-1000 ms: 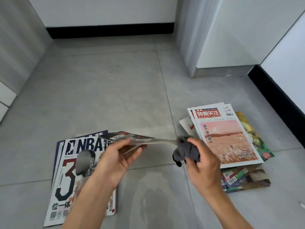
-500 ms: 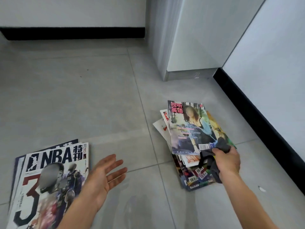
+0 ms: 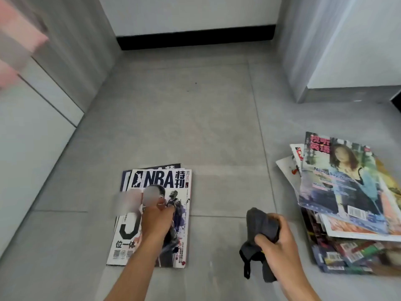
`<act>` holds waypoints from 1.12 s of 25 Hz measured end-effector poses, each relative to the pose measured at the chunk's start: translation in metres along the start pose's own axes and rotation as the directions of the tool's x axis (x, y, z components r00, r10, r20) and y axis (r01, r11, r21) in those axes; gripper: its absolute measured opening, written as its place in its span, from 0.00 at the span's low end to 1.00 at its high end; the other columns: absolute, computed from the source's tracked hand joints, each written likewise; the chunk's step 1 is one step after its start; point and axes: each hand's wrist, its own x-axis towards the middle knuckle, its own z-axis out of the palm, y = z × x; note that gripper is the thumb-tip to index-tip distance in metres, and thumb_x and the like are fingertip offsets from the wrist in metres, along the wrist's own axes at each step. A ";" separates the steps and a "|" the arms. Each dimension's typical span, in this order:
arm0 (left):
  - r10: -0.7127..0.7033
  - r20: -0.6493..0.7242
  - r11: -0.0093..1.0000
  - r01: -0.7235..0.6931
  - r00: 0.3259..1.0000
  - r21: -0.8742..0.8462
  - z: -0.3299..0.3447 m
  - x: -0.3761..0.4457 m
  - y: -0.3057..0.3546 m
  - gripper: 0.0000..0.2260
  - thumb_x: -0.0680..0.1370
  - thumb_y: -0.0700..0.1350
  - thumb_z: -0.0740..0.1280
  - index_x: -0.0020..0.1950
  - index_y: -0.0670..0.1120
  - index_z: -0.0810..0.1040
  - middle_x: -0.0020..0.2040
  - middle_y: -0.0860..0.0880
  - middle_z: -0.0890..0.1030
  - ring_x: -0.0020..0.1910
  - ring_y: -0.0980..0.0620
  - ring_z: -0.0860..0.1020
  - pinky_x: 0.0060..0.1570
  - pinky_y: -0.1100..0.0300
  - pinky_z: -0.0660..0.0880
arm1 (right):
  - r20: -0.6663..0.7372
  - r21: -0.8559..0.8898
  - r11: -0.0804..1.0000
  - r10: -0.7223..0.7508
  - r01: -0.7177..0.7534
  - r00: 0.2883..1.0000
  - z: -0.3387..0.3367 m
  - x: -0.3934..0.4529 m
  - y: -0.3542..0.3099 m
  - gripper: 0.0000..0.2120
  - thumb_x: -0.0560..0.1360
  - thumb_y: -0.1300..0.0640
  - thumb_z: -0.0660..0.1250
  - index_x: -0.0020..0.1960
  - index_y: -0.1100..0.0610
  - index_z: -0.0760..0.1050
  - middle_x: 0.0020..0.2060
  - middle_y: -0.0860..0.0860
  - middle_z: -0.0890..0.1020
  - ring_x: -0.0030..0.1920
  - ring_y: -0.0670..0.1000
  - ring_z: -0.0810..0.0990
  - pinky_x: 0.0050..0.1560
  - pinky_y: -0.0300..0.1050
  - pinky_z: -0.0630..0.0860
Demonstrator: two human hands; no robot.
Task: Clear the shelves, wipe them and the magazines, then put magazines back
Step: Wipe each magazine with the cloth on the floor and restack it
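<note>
Far left there's a pale cabinet [image 3: 32, 131] running along the floor's [image 3: 184, 127] left edge, with something pink and blurry at the top corner that I can't make out. Next over, a small stack of magazines [image 3: 152, 213] lies flat on the grey tiles, nearer the bottom edge of the floor than the back wall. The top one is an NBA magazine [image 3: 178, 205], white cover with big black letters, and a couple of darker ones peek out from under its top and left sides. The left hand [image 3: 157, 218] sits right on that cover, fingers curled down against it around the middle. Can't honestly tell if it's pinching the page or just pressing on it.

Then a bare stretch of tile, and the right hand [image 3: 274, 237] hovers above the floor, clamped around a bunched-up dark grey cloth [image 3: 261, 227]; the loose end dangles below the fist.

Far right, near the floor's right edge, there's a bigger, messier pile of magazines [image 3: 347, 213], fanned out at odd angles. The top one [image 3: 338, 181] has a woman on the cover and red Chinese characters. Behind it a white cupboard [image 3: 347, 51] stands in the back right corner.
</note>
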 end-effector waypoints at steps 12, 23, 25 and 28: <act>0.054 -0.224 0.970 0.002 0.973 0.243 -0.061 0.059 -0.063 0.24 0.74 0.53 0.73 0.65 0.45 0.72 0.61 0.43 0.79 0.58 0.39 0.78 0.57 0.46 0.76 | 0.222 0.085 0.967 0.216 -0.240 0.951 0.057 -0.001 0.019 0.31 0.49 0.64 0.61 0.53 0.56 0.76 0.30 0.54 0.77 0.35 0.55 0.73 0.35 0.44 0.67; 0.152 0.312 0.984 -0.112 0.938 -0.142 0.075 -0.039 -0.022 0.10 0.82 0.47 0.62 0.62 0.52 0.76 0.62 0.55 0.79 0.56 0.53 0.79 0.60 0.50 0.77 | 0.128 -0.811 0.389 -0.611 0.436 0.782 0.009 0.049 0.033 0.30 0.76 0.49 0.67 0.76 0.53 0.66 0.75 0.51 0.67 0.69 0.59 0.74 0.69 0.59 0.70; 0.249 0.256 0.959 -0.276 0.934 0.072 0.088 -0.040 -0.024 0.09 0.81 0.45 0.60 0.53 0.50 0.80 0.51 0.53 0.83 0.46 0.54 0.80 0.51 0.52 0.78 | 0.156 -0.863 0.352 -0.498 0.363 0.853 0.023 0.048 0.073 0.30 0.81 0.41 0.53 0.79 0.54 0.60 0.78 0.52 0.62 0.74 0.61 0.67 0.75 0.61 0.60; 0.316 0.275 0.871 -0.392 0.908 0.296 0.083 -0.028 -0.021 0.08 0.79 0.47 0.64 0.46 0.48 0.82 0.44 0.52 0.84 0.39 0.54 0.78 0.41 0.58 0.74 | 0.286 -0.809 0.282 -0.577 0.516 0.765 0.043 0.032 0.115 0.27 0.80 0.42 0.54 0.75 0.53 0.69 0.76 0.50 0.66 0.75 0.57 0.66 0.73 0.55 0.58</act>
